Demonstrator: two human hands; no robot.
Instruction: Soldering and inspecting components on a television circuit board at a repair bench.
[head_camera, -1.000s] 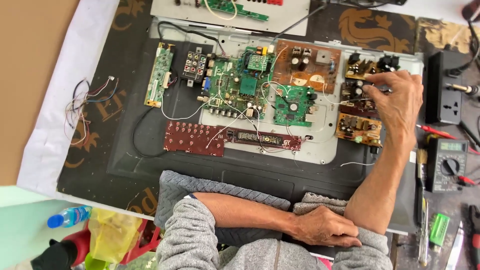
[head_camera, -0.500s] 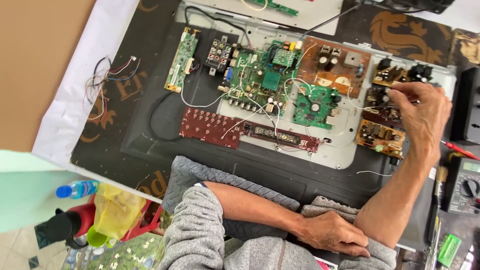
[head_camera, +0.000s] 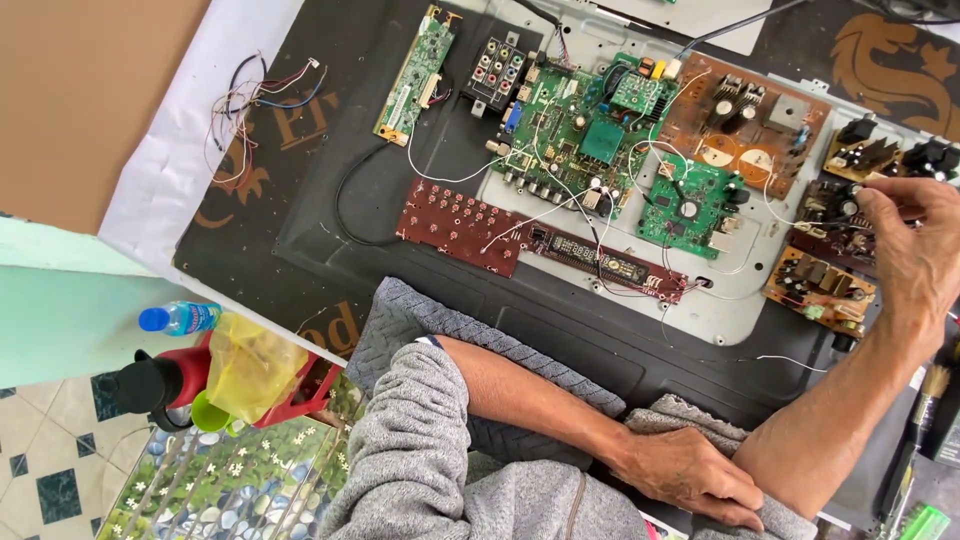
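Note:
An opened flat television lies face down, its metal chassis (head_camera: 730, 320) bearing a green main board (head_camera: 580, 130), a brown power board (head_camera: 745, 125) and a smaller green board (head_camera: 690, 205). My right hand (head_camera: 915, 250) reaches over the right end, fingertips pinched on a part of a dark small board (head_camera: 828, 205); what it grips is too small to tell. Below that lies a brown small board (head_camera: 820, 290). My left hand (head_camera: 690, 475), on a grey-sleeved arm, rests flat on a grey cloth (head_camera: 420, 320) at the near edge and holds nothing.
A red button board (head_camera: 455, 222) and a narrow green board (head_camera: 415, 70) lie left of the chassis. Loose coloured wires (head_camera: 250, 110) sit on the white sheet. Off the bench's left corner stand a blue-capped bottle (head_camera: 180, 318) and a yellow bag (head_camera: 255, 365). A brush (head_camera: 925, 410) lies at the right.
My head has swung left and closer, so the bench fills more of the view and tilts. My right hand stays on the small boards at the right; the left hand has not moved.

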